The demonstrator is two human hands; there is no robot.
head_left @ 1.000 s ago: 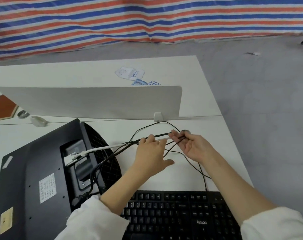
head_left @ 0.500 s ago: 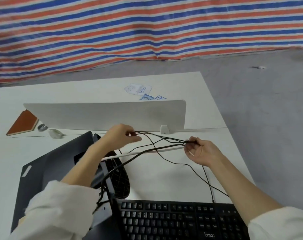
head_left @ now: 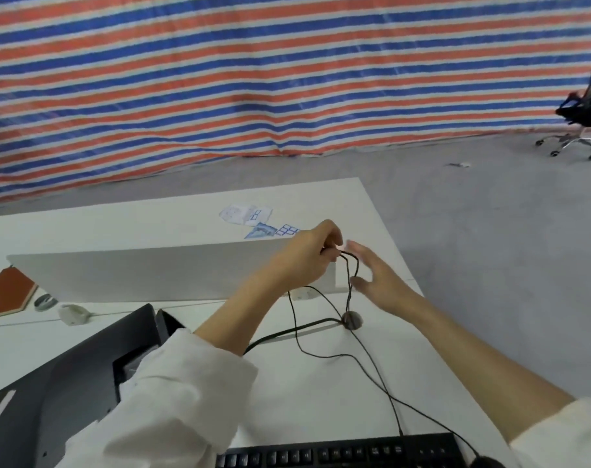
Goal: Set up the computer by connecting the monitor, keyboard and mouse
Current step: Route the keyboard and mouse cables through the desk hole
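From the head view, my left hand (head_left: 304,261) pinches the thin black cables (head_left: 350,275) by their looped ends, raised above the bench (head_left: 321,383) near the grommet hole (head_left: 352,320). My right hand (head_left: 377,275) is spread wide just beside them, holding nothing. The monitor (head_left: 78,383) lies face down at my left, the keyboard (head_left: 338,452) at the near edge. These cables look light, limp and prone to tangling; I judge they are best gripped near the plug.
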